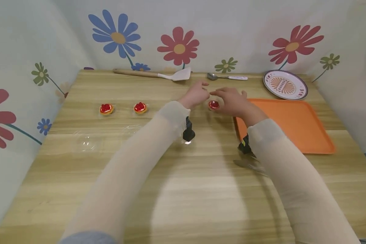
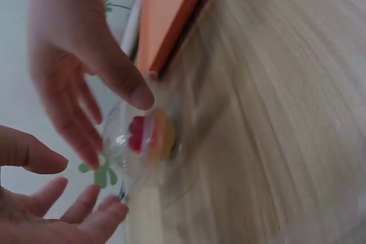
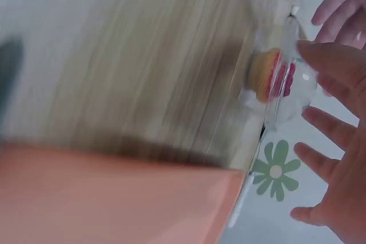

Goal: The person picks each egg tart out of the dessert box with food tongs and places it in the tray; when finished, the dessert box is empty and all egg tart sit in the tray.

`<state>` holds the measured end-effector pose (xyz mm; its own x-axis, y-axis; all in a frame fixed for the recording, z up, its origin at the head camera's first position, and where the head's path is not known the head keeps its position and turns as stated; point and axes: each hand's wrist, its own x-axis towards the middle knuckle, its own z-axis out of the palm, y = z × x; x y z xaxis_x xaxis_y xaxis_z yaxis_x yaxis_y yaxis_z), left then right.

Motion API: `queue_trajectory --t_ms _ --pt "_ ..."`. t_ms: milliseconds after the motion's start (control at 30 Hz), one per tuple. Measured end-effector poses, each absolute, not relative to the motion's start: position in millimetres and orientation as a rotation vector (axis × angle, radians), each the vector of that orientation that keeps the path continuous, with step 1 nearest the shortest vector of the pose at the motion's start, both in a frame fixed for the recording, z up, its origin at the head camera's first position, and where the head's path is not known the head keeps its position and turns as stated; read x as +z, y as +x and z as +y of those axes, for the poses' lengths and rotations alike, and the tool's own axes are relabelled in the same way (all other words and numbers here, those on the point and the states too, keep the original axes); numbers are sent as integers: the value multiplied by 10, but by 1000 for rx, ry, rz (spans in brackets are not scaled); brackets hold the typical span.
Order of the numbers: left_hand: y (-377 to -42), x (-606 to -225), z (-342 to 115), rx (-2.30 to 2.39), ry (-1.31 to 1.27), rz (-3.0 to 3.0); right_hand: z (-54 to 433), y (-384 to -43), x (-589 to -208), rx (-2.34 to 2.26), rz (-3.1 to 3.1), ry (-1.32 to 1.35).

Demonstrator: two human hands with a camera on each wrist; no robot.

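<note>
A small red-topped tart sits in a clear plastic case with a domed lid. My right hand is at this case, with thumb and fingers spread around the dome; the thumb tip lies right at the lid's rim. On the other side, my left hand hovers near the case, fingers apart and nothing between them, as the left wrist view shows. Two similar tarts stand in a row to the left.
Clear plastic lids lie on the wooden table at left. Along the back are a white spatula, a spoon and a patterned plate. An orange tray stands right; a metal utensil lies beside my right forearm.
</note>
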<state>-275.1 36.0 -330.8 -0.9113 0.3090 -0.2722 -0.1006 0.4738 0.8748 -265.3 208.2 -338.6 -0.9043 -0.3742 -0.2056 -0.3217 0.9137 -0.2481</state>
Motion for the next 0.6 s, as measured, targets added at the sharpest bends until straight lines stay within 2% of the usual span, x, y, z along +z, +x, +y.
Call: queue_trajectory --t_ms 267,433,600 --pt "-2762 -3391 600 975 203 2420 2065 -2677 -3356 -86 2792 -595" --pt "-2764 -3498 698 698 409 2586 2073 -2692 -3333 3 2775 -591" --pt "-2757 -3648 771 525 473 2732 2018 -2704 -3353 97 2813 -633"
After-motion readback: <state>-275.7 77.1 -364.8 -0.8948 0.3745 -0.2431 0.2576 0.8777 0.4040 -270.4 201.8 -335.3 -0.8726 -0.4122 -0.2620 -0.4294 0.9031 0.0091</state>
